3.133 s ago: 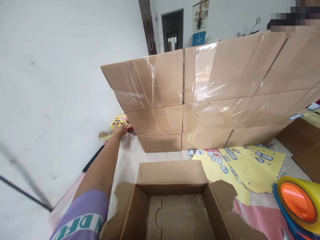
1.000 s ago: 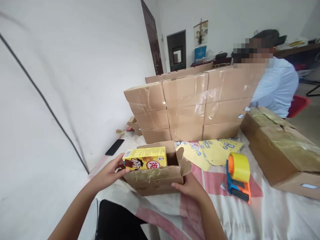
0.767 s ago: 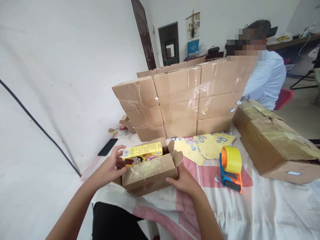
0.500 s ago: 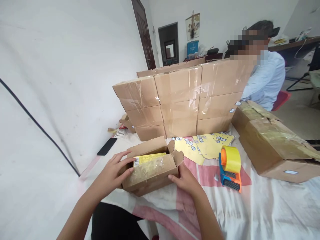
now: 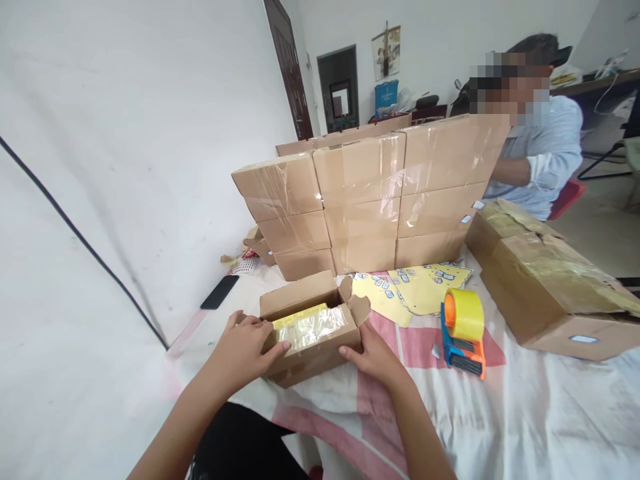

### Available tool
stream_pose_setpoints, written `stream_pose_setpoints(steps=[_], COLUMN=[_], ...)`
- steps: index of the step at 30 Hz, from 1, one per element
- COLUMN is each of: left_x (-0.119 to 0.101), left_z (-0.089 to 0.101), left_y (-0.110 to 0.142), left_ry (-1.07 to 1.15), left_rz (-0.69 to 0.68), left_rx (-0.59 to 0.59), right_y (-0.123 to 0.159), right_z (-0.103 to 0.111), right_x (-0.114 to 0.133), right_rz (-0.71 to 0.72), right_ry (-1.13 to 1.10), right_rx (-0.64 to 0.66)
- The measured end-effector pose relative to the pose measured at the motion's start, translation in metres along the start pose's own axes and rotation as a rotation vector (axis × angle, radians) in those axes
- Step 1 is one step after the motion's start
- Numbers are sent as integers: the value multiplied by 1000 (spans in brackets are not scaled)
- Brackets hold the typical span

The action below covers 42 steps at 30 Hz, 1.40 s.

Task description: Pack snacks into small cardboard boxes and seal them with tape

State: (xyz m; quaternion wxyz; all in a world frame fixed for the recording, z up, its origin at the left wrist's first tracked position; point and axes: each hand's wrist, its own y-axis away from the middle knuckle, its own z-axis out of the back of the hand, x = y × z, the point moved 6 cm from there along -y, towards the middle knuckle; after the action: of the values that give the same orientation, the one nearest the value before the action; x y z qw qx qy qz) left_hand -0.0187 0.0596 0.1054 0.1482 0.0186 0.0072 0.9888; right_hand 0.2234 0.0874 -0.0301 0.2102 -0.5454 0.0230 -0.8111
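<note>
A small brown cardboard box (image 5: 315, 350) lies on the cloth-covered table in front of me, its far flap still up. A yellow packet (image 5: 300, 315) rests inside it, only its top edge showing. A near flap with shiny tape (image 5: 313, 327) is folded down over the packet. My left hand (image 5: 245, 347) presses on the box's left end, fingers wrapped over the flap. My right hand (image 5: 373, 353) grips the right end, thumb against the side wall.
A tape dispenser (image 5: 464, 330) with a yellow roll stands to the right. Yellow label sheets (image 5: 415, 290) lie behind it. A wall of sealed boxes (image 5: 370, 200) fills the back; larger boxes (image 5: 545, 287) sit right. A phone (image 5: 219, 292) lies left. Another person (image 5: 543, 157) sits beyond.
My left hand fetched the yellow packet from the far left, lowered it into the box and let go. The near flap has since folded down over it, and both hands now clasp the box ends.
</note>
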Motion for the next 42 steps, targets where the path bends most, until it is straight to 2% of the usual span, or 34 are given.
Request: stream_pose_setpoints(steps=[6, 10, 14, 16, 20, 25, 30, 37, 42], left_x=[-16, -21, -17, -17, -22, -32, -39, -68, -65], left_z=[-4, -2, 7, 13, 25, 34, 25, 10, 12], left_y=[-7, -7, -7, -9, -15, -9, -8, -14, -10], left_ry=[-97, -14, 45, 123, 324, 386, 285, 197, 252], left_rz=[-61, -109, -74, -95, -194, -342, -262, -198, -223], left_rx=[11, 15, 52, 100, 273, 295, 260, 304, 264], right_y=[0, 3, 6, 7, 9, 8, 7, 8, 8], right_z=[2, 11, 15, 14, 14, 15, 17, 17, 16], right_x=[2, 2, 1, 1, -2, 5, 8, 2, 5], right_rz=[3, 38, 42, 32, -5, 96, 103, 35, 39], right_ry=[16, 75, 92, 93, 84, 78, 67, 34, 42], right_rx=[-20, -75, -86, -84, -73, -91, -106, -80, -69])
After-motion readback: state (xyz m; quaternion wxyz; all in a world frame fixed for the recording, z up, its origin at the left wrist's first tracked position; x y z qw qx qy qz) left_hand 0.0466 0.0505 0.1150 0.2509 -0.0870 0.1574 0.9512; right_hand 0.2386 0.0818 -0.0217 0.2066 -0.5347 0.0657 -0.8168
